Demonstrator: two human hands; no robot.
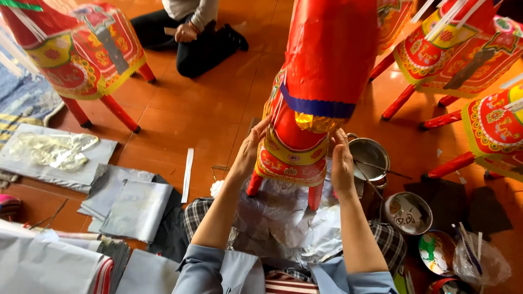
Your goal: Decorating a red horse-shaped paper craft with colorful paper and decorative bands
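Note:
A tall red paper horse figure [321,71] stands in front of me on red legs, with a blue band, gold foil and patterned red-and-yellow trim. My left hand [251,148] presses flat against its left side, fingers spread. On the opposite side my right hand [342,160] lies flat against the figure, fingers extended. Both hands touch the figure's chest trim [294,160]. Crumpled silver foil paper [283,218] lies under the figure over my lap.
Similar paper horses stand at the left [81,54] and right [463,54]. Another person [190,32] kneels at the far side. A steel pot [370,158] and round tins [408,213] sit at right. Grey paper sheets [131,207] lie at left on the orange floor.

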